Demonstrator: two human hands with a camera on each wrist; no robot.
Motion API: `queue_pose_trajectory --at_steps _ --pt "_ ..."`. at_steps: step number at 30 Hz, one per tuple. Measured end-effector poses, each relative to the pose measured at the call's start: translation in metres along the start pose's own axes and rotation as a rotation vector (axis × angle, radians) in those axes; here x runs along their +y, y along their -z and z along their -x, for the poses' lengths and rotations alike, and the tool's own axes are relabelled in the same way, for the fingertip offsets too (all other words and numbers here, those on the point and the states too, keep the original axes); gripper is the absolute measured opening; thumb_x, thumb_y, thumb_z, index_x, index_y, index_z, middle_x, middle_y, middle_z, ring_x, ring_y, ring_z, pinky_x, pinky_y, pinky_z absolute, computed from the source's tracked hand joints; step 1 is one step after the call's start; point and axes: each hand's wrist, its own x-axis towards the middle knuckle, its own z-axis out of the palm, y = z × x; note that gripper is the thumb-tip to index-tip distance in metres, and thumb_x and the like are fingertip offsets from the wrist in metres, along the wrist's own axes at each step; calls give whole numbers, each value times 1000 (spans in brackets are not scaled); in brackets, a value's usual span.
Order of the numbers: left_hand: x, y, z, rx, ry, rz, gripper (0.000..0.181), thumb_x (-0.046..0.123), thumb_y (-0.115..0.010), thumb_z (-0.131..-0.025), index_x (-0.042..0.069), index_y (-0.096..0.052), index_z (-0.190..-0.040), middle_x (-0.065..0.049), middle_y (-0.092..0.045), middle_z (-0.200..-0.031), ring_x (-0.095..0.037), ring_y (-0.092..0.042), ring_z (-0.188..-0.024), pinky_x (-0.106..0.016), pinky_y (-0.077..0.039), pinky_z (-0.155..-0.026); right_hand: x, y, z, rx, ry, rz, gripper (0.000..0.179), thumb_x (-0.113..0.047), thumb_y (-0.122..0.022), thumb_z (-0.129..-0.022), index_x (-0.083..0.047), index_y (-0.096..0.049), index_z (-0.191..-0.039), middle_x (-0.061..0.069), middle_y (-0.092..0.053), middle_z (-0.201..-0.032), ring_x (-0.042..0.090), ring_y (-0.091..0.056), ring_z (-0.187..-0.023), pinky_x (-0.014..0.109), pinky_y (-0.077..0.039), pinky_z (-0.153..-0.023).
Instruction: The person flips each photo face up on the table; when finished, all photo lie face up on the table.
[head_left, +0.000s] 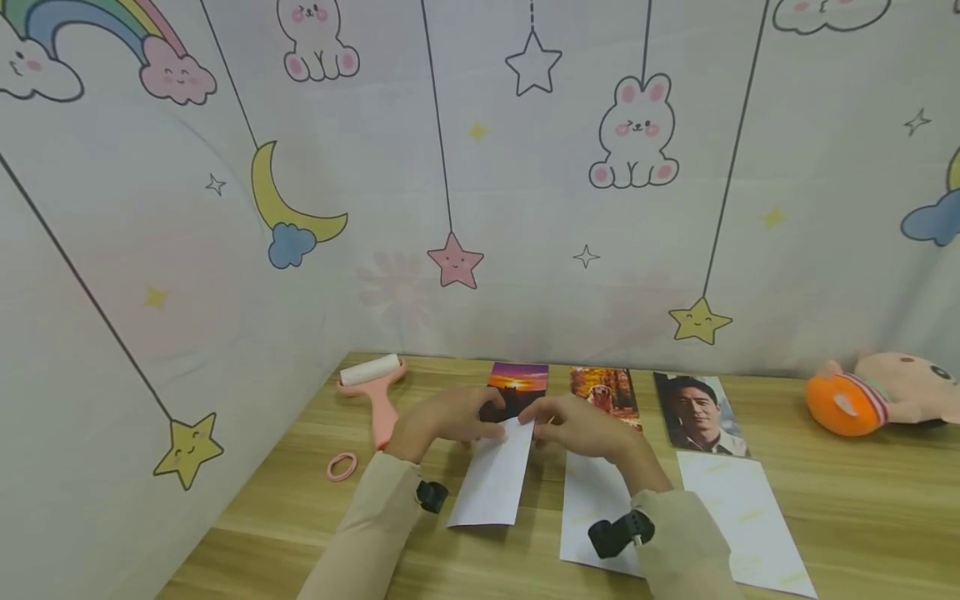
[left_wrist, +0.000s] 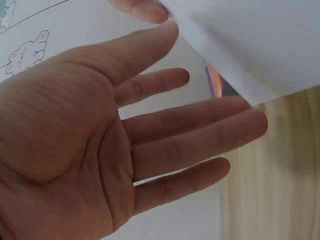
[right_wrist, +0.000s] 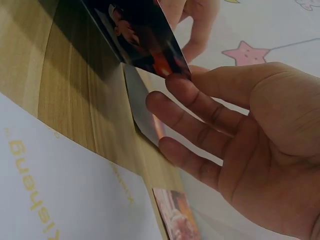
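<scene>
A photo print [head_left: 491, 479] stands tilted in front of me, its white back toward me and its dark picture side [right_wrist: 137, 35] showing in the right wrist view. My right hand [head_left: 581, 425] pinches its upper corner between thumb and index finger; the other fingers are loosely bent. My left hand [head_left: 457, 412] is at the opposite side of the upper edge, fingers spread and nearly straight in the left wrist view, with fingertips right at a corner of the print. Behind both hands lies a sunset photo [head_left: 517, 379], partly covered by them.
A dog photo [head_left: 600, 387] and a portrait photo [head_left: 697, 417] lie along the back. Nearer are two white sheets [head_left: 596, 521] [head_left: 750, 517], one partly under my right arm. To the left are a pink-handled roller [head_left: 382, 408] and pink ring [head_left: 342, 467]; a plush toy [head_left: 847, 404] lies right.
</scene>
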Motion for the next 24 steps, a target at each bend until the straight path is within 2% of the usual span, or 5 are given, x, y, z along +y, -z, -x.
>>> queue_pose_trajectory --at_steps 3,6,10,18,24 --pt "1 6 4 -25 -30 100 51 26 -68 -97 6 -49 -139 -12 -69 -107 -23 -70 -70 -40 -54 -81 0 2 0 7 11 -5 24 -4 -56 -101 -2 -66 -122 7 -68 -110 22 -68 -90 42 -53 -87" --pt "3 10 9 -56 -58 165 54 26 -68 -97 8 -42 -142 -8 -71 -97 -27 -71 -75 -41 -54 -83 1 3 -1 13 -7 -13 24 -4 -55 -101 -3 -67 -122 6 -69 -108 21 -68 -90 44 -52 -89" --pt "9 14 14 -118 -96 186 52 26 -68 -97 16 -41 -140 -4 -72 -97 -28 -72 -80 -40 -52 -86 1 4 -1 22 -28 -33 25 -3 -55 -100 -3 -67 -122 4 -68 -103 21 -68 -90 47 -50 -91" --pt "15 15 16 -235 -186 257 46 22 -66 -98 25 -43 -138 -10 -70 -110 -24 -72 -83 -47 -54 -87 0 8 2 48 -25 -69 28 -6 -55 -101 0 -64 -127 7 -69 -106 23 -68 -93 51 -49 -94" --pt "16 15 15 -260 -290 271 46 16 -63 -100 23 -47 -142 -12 -61 -131 -19 -71 -91 -38 -57 -82 -2 10 3 61 -3 -102 27 -8 -54 -102 -3 -65 -127 9 -68 -115 23 -68 -95 51 -50 -94"
